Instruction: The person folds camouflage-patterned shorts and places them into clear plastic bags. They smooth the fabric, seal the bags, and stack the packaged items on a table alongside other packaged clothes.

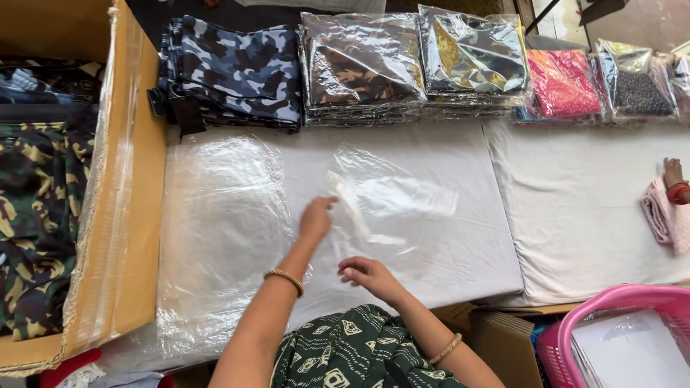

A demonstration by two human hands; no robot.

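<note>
A: Nearest the lens, what shows?

B: A lap in green patterned cloth (352, 352); above it two forearms with bangles; the right hand (368, 274) lies low on the white padded table (460, 251), fingers loosely curled, resting at the near edge of a clear plastic bag (392, 197); whether it pinches the film I cannot tell.

A: And the other?

B: The left hand (316, 218) is further out, fingers bunched, nipping the bag's flap at its near left corner; the bag itself lies flat in the middle of the table.

A: Beside it?

B: A pile of clear bags (215, 230) to the left, hanging over the near edge; left of that a cardboard box (126, 215) holding green camouflage garments (32, 237).

A: Along the far side?

B: Blue camouflage cloth (237, 68), then stacks of bagged garments (363, 68); a pink packet (562, 82) further right.

A: Far right?

B: Another person's hand (674, 179) on pink cloth; a pink basket (618, 338) at the near corner.
</note>
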